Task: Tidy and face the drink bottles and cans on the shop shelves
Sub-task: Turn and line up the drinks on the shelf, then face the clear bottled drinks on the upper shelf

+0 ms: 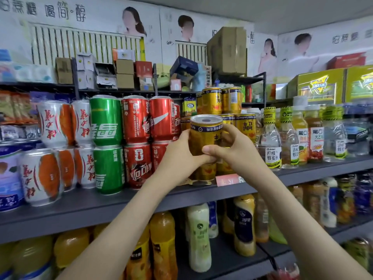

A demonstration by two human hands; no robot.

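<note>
Just right of the frame's centre, the gold can (pixel 201 136) is upright, its long axis vertical, clasped between both hands. The left hand (pixel 179 154) wraps its left side and the right hand (pixel 236 146) its right, thumb low across the front, so neither is nearer. It sits just in front of the stacked gold cans (pixel 222 102) on the grey shelf (pixel 141 201), between red cans (pixel 137 120) and clear plastic bottles (pixel 270 138); it looks like smooth, glossy metal, a short cylinder with a rimmed pale top.

Price tag (pixel 230 179) print blurred, lower gold cans (pixel 207 171) mostly hidden, blue can (pixel 8 178) cropped left
</note>
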